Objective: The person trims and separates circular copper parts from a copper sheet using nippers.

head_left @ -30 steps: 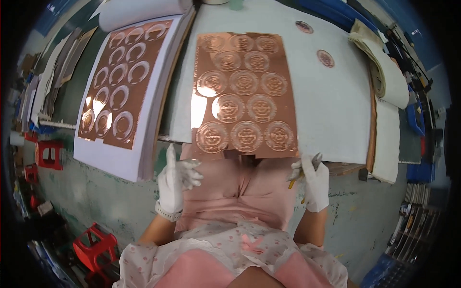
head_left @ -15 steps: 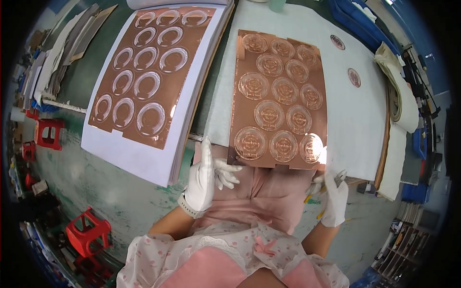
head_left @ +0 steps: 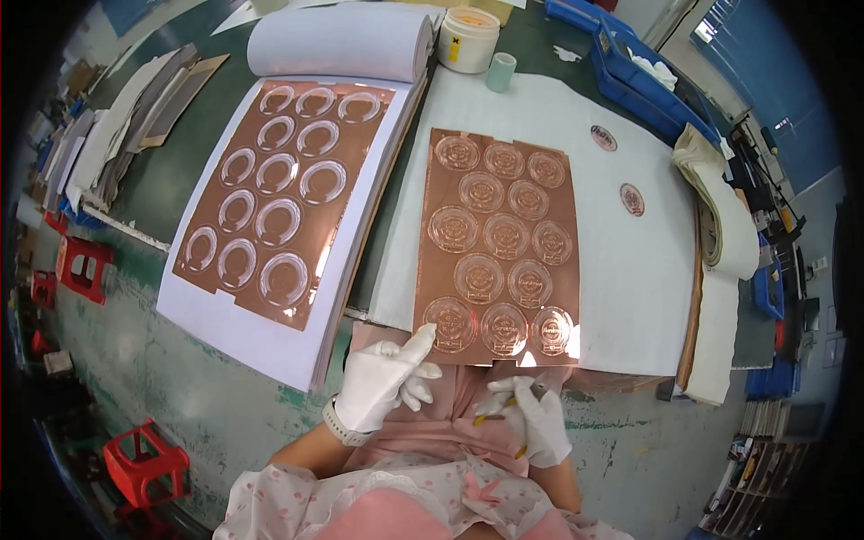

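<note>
A copper-coloured sheet with several embossed round medallions lies on white paper, its near end at the table's front edge. By its lower left corner is my white-gloved left hand, forefinger stretched out and the others apart, holding nothing. The fingertip overlaps the corner; whether it presses there I cannot tell. Below the near edge, my white-gloved right hand is closed around a small yellow-handled tool with a grey metal part, mostly hidden by the fingers. Further left, another copper-coloured sheet with ring shapes rests on a white paper stack.
Two small oval medallion pieces lie on the white paper to the right. Behind stand a white tub, a pale green roll and blue trays. Folded cloth hangs at the right edge; red stools stand at left.
The view has shifted, bringing the tub and more of the far table into sight. My left hand has come to the sheet's lower left corner. My right hand has moved left, still holding the tool.
</note>
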The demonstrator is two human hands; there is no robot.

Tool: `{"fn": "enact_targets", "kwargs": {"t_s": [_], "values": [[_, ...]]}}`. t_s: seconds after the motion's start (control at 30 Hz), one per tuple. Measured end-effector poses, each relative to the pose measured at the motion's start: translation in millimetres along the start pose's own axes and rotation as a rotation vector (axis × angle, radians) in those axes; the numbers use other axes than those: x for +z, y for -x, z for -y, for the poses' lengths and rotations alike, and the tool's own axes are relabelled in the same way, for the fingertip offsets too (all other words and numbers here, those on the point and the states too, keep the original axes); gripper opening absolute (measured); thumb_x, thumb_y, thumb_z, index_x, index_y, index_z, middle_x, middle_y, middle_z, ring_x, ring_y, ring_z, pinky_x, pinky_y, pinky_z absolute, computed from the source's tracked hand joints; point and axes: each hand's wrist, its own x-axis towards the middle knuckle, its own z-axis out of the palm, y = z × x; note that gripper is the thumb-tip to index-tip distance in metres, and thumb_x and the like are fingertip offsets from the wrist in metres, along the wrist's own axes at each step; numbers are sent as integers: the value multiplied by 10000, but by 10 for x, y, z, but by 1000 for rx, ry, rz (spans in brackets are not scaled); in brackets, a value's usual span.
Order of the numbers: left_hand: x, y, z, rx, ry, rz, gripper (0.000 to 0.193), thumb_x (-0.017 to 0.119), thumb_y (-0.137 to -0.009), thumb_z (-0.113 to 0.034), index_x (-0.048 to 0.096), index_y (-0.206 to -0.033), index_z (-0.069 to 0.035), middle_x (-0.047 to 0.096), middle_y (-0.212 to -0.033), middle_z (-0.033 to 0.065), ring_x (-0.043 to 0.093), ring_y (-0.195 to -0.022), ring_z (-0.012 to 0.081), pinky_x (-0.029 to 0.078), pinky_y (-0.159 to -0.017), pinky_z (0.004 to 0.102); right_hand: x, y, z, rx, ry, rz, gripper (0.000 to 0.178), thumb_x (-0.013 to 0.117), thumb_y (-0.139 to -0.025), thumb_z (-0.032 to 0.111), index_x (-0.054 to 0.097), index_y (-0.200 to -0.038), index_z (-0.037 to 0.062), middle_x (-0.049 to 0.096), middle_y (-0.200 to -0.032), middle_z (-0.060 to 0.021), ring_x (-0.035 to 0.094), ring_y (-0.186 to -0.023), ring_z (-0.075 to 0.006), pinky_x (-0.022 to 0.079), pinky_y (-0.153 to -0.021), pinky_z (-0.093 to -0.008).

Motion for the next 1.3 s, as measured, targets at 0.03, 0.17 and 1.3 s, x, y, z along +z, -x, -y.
{"fn": "enact_targets", "kwargs": {"t_s": [0.03,0.17,1.3], "values": [[8,16,-5,8,23,13,459,657,-752,-435,543,-599,-17,632,-677,127,543,-413,103,432,-370,195,-12,-39,-76,-15,-72,79,300,420,-926,194,528,-1011,-72,597,-795,-145,605,-769,-242,485,-730,-350],[74,107,-57,69,14,-56,397,687,-754,-335,507,-539,-55,613,-613,141,535,-376,139,387,-318,211,127,-108,-23,59,-251,178,350,408,-933,242,523,-1024,-76,585,-773,-145,599,-776,-256,472,-745,-353],[103,-124,255,233,-58,-253,385,669,-776,-321,486,-574,-49,597,-581,152,518,-342,135,389,-284,219,-538,135,403,-187,-248,-331,240,527,-857,149,543,-906,-85,549,-608,-110,584,-575,-249,500,-595,-369]]}}
